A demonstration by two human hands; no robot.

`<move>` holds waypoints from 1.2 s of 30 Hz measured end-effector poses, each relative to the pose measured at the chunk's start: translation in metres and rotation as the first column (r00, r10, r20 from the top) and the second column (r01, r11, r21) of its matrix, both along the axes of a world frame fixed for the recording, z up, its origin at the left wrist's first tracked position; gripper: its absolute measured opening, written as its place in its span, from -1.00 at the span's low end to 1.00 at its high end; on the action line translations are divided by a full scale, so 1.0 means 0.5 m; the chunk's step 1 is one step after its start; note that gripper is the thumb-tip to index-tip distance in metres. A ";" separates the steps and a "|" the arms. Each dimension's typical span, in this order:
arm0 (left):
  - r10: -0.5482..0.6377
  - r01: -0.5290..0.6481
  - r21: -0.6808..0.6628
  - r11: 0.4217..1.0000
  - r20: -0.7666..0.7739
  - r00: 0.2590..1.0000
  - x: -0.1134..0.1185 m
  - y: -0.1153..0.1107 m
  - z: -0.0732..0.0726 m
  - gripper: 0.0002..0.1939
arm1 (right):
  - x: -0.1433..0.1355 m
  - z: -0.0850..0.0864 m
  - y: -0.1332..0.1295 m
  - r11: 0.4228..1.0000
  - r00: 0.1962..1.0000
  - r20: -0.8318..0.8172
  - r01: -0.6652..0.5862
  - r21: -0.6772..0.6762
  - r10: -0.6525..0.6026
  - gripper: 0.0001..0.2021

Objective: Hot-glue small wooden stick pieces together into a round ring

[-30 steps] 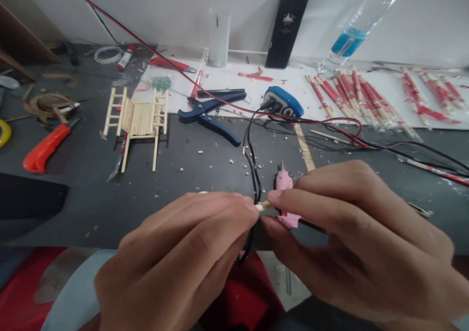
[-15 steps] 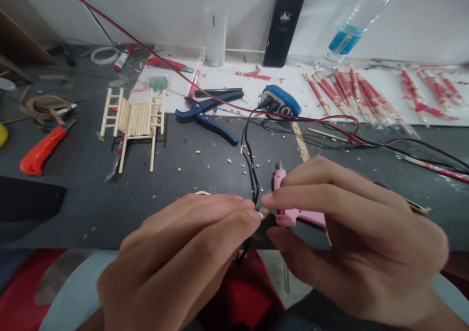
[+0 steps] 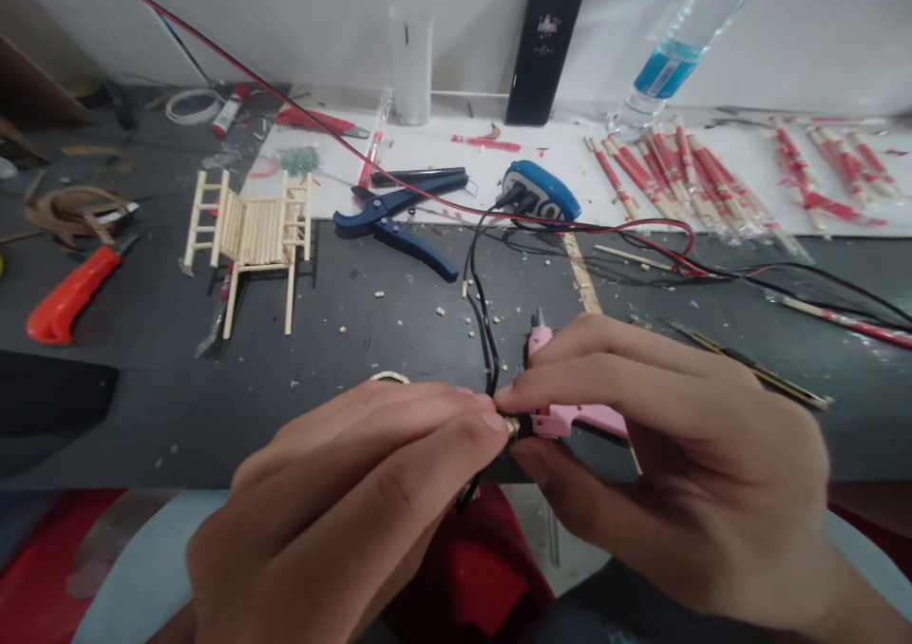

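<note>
In the lower middle, my left hand is closed, its fingertips pinching a small pale wooden piece; most of it is hidden by the fingers. My right hand comes from the right, with its forefinger against the left fingertips and its thumb apart below the piece's end. Behind the right fingers lies a pink glue gun, partly covered. A curved pale strip shows just above my left hand; whether it belongs to the held piece I cannot tell.
A little stick chair stands at left, near an orange-handled tool. Blue cutters, a blue device with black cables, wrapped stick bundles, a bottle and a phone are behind. A craft knife lies right.
My right hand has moved slightly left, its forefinger now meeting the left fingertips. The wooden piece shows less between them. The view has shifted a little.
</note>
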State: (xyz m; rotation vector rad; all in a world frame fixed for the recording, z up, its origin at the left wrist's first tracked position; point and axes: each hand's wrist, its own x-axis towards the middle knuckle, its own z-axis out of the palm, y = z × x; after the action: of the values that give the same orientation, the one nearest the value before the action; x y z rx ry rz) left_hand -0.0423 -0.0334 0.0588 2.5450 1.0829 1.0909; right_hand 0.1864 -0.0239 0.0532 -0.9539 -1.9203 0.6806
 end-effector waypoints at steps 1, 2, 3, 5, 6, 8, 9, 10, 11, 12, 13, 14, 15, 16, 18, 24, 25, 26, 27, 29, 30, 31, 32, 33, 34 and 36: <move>0.038 -0.038 -0.005 0.999 0.021 0.999 0.000 -0.002 -0.001 -0.73 | 0.000 0.000 0.000 1.000 1.000 0.000 0.000 0.002 0.000 -0.70; 0.083 -0.082 -0.008 0.997 0.053 0.995 0.001 -0.004 -0.003 -0.75 | 0.001 0.001 -0.001 1.000 1.000 0.002 -0.001 0.004 0.001 -0.71; 0.126 -0.125 -0.015 0.992 0.083 0.989 0.002 -0.005 -0.004 -0.75 | 0.002 0.002 -0.001 1.000 1.000 0.008 0.000 0.002 0.000 -0.71; 0.091 -0.090 -0.015 0.996 0.057 0.994 0.007 -0.006 -0.005 -0.71 | 0.003 0.004 -0.002 1.000 1.000 0.020 -0.001 -0.004 0.001 -0.72; 0.071 -0.070 -0.017 0.997 0.037 0.997 0.010 -0.006 -0.005 -0.70 | 0.003 0.005 -0.001 1.000 1.000 0.023 0.000 -0.003 0.000 -0.73; 0.085 -0.085 -0.002 0.996 0.052 0.995 0.016 -0.002 -0.003 -0.76 | 0.002 0.005 0.000 1.000 1.000 0.029 0.004 -0.004 -0.004 -0.74; 0.107 -0.108 0.011 0.994 0.069 0.992 0.020 0.000 -0.002 -0.82 | 0.001 0.005 0.001 1.000 1.000 0.031 0.005 -0.006 -0.005 -0.75; 0.107 -0.110 0.028 0.994 0.076 0.991 0.023 0.002 0.000 -0.87 | -0.001 0.005 0.002 1.000 0.999 0.032 0.009 -0.009 -0.009 -0.76; 0.107 -0.110 0.040 0.993 0.072 0.992 0.026 0.003 0.002 -0.87 | -0.002 0.005 0.003 1.000 0.999 0.030 0.011 -0.010 -0.011 -0.76; 0.098 -0.102 0.055 0.993 0.063 0.993 0.028 0.005 0.004 -0.84 | -0.004 0.005 0.004 1.000 0.999 0.030 0.013 -0.010 -0.013 -0.77; 0.092 -0.095 0.068 0.993 0.053 0.994 0.029 0.006 0.006 -0.80 | -0.005 0.005 0.004 1.000 0.999 0.029 0.017 -0.010 -0.017 -0.77; 0.095 -0.098 0.075 0.992 0.049 0.994 0.030 0.006 0.007 -0.78 | -0.005 0.006 0.004 1.000 0.999 0.028 0.021 -0.002 -0.021 -0.77; 0.101 -0.105 0.083 0.991 0.051 0.994 0.030 0.007 0.009 -0.77 | -0.006 0.007 0.004 1.000 0.999 0.028 0.022 0.004 -0.022 -0.78; 0.105 -0.109 0.088 0.990 0.047 0.993 0.030 0.007 0.009 -0.77 | -0.006 0.008 0.004 1.000 0.999 0.030 0.024 0.011 -0.024 -0.79; 0.100 -0.104 0.091 0.990 0.047 0.994 0.031 0.007 0.010 -0.79 | -0.006 0.011 0.004 0.999 0.998 0.042 0.036 0.018 -0.037 -0.80; 0.100 -0.105 0.126 0.987 0.045 0.994 0.039 0.013 0.010 -0.82 | -0.009 0.016 0.004 0.997 0.997 0.054 0.061 0.039 -0.063 -0.76; 0.105 -0.110 0.133 0.985 0.042 0.994 0.040 0.013 0.011 -0.83 | -0.009 0.016 0.003 0.997 0.996 0.058 0.064 0.037 -0.066 -0.77; 0.106 -0.110 0.137 0.984 0.039 0.994 0.040 0.013 0.010 -0.82 | -0.010 0.016 0.003 0.997 0.996 0.058 0.069 0.035 -0.071 -0.77; 0.100 -0.105 0.138 0.985 0.039 0.994 0.039 0.013 0.010 -0.80 | -0.010 0.015 0.002 0.997 0.996 0.055 0.074 0.034 -0.076 -0.78; 0.078 -0.085 0.144 0.986 0.048 0.996 0.038 0.013 0.006 -0.78 | -0.010 0.015 0.000 0.997 0.996 0.050 0.072 0.030 -0.073 -0.79; 0.078 -0.088 0.155 0.984 0.065 0.995 0.038 0.013 0.005 -0.77 | -0.010 0.016 0.000 0.997 0.996 0.048 0.072 0.029 -0.074 -0.79; 0.084 -0.095 0.161 0.982 0.073 0.994 0.038 0.013 0.003 -0.77 | -0.010 0.016 0.000 0.997 0.996 0.047 0.071 0.028 -0.073 -0.80; 0.092 -0.103 0.163 0.981 0.073 0.993 0.038 0.013 0.003 -0.78 | -0.010 0.016 0.000 0.997 0.996 0.047 0.071 0.025 -0.072 -0.80; 0.093 -0.101 0.158 0.982 0.056 0.994 0.037 0.013 0.003 -0.78 | -0.011 0.016 0.000 0.997 0.996 0.048 0.071 0.024 -0.072 -0.80; 0.090 -0.095 0.148 0.984 0.035 0.995 0.036 0.013 0.004 -0.78 | -0.011 0.016 0.000 0.997 0.996 0.041 0.076 0.025 -0.077 -0.80; 0.071 -0.071 0.123 0.990 0.003 0.997 0.034 0.014 0.007 -0.78 | -0.012 0.015 0.000 0.996 0.996 0.030 0.081 0.023 -0.081 -0.80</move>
State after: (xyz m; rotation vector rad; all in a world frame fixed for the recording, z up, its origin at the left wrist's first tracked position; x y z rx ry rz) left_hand -0.0254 -0.0265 0.0620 2.6192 1.1488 1.2104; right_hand 0.1806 -0.0239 0.0609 -1.0284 -1.9016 0.5994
